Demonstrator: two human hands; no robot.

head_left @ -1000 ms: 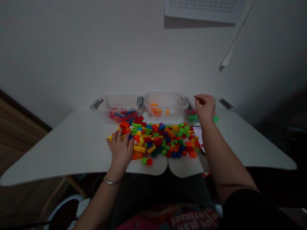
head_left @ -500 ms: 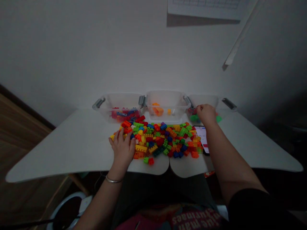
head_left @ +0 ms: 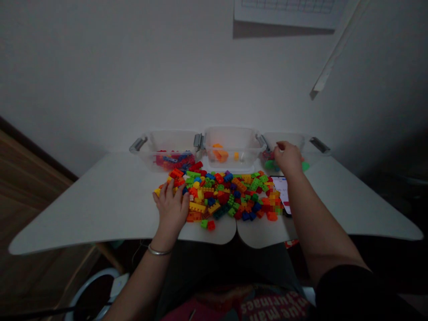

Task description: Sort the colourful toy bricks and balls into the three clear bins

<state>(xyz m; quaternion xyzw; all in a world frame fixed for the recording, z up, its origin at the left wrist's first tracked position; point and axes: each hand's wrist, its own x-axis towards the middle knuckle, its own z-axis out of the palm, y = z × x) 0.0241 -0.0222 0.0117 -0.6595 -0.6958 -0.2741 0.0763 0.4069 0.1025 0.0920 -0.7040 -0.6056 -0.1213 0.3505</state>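
Many colourful plastic building bricks (head_left: 214,196) lie in a loose heap in the middle of the white table. My left hand (head_left: 170,207) rests on the heap's left side with its fingers spread, holding nothing. Over the front of the right clear bin (head_left: 301,140) is my right hand (head_left: 288,159), its fingertips parted and no brick visible between them. Green and red pieces (head_left: 271,165) show inside that bin, partly behind the hand. A middle clear bin (head_left: 234,133) holds a few orange and yellow pieces (head_left: 220,154). Red and blue pieces (head_left: 174,159) fill the bottom of the left clear bin (head_left: 170,136).
A phone (head_left: 282,191) lies beside the heap, partly under my right forearm. Behind the bins rises a pale wall (head_left: 133,80) with a paper sheet (head_left: 284,11) on it. The white table (head_left: 100,200) has a notch at its front edge by my lap.
The fingers of my right hand have parted slightly, where they were closed together over the right bin. My left hand stays on the heap.
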